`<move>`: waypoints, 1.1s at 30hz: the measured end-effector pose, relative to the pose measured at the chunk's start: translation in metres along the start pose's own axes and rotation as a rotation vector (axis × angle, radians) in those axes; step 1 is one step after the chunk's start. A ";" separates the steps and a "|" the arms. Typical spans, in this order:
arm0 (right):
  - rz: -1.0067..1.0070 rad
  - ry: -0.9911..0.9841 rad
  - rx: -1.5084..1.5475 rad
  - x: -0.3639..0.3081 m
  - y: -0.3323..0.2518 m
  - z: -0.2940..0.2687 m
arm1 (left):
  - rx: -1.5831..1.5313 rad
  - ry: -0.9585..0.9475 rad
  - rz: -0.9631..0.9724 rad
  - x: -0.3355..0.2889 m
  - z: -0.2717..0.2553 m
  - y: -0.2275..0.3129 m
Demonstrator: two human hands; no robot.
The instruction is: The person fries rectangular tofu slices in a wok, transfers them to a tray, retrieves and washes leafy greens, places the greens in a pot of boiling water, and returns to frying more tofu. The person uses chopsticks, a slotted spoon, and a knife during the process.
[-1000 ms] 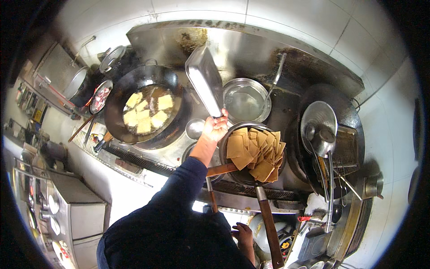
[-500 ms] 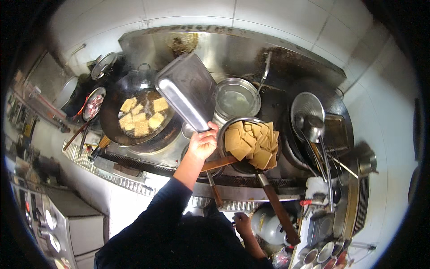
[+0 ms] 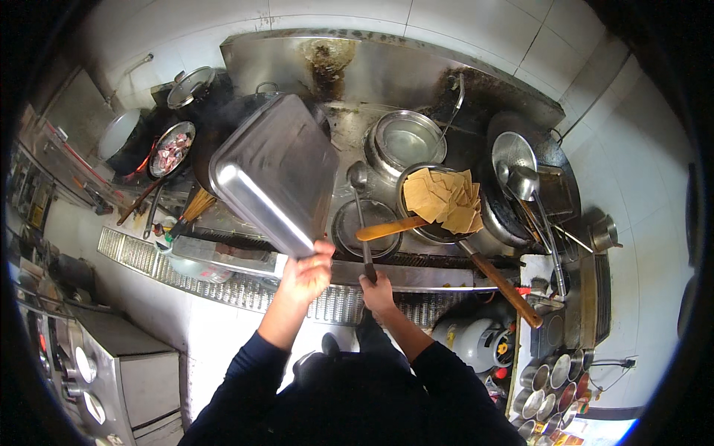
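My left hand [image 3: 309,275] is closed on the rim of a rectangular stainless-steel pan [image 3: 279,167], held tilted with its underside toward me. It hides nearly all of the wok [image 3: 286,91] behind it. My right hand [image 3: 378,292] is wrapped round the handle end of a ladle [image 3: 358,177]. The ladle's shaft runs across a round dark strainer [image 3: 348,227] on the stove, with its bowl beyond. To the right, flat tan squares [image 3: 442,197] are heaped in a long-handled strainer [image 3: 416,232]. A wooden-looking handle [image 3: 390,227] juts left from beside that heap.
A steel pot of liquid [image 3: 409,141] stands behind the heaped strainer. Perforated skimmer [image 3: 513,149] and another ladle [image 3: 523,183] lie over a wok at right. At left are a strainer with reddish pieces [image 3: 172,152] and a bamboo brush [image 3: 197,204]. A gas cylinder [image 3: 472,343] stands below.
The steel pan has moved left and nearer, now hiding the wok and its frying pieces. My right hand has come up from below the stove edge onto the ladle handle. The view has shifted.
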State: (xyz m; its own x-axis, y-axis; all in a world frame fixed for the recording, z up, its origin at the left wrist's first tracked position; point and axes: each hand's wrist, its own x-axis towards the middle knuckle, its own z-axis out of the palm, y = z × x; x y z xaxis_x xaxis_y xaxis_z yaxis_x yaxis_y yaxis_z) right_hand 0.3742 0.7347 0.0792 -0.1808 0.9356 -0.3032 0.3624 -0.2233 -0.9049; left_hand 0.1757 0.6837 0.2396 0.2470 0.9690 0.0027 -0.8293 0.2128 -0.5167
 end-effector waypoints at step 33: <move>0.280 -0.380 0.768 -0.001 -0.161 0.009 | -0.043 0.131 0.094 -0.153 -0.073 -0.009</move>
State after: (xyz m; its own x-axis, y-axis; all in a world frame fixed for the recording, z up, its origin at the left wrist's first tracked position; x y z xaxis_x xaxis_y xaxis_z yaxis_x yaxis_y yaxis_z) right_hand 0.3080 0.7671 0.2222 -0.5170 0.6966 -0.4974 -0.2474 -0.6779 -0.6922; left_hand 0.1818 0.5247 0.1813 0.2349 0.9592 -0.1576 -0.8304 0.1137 -0.5454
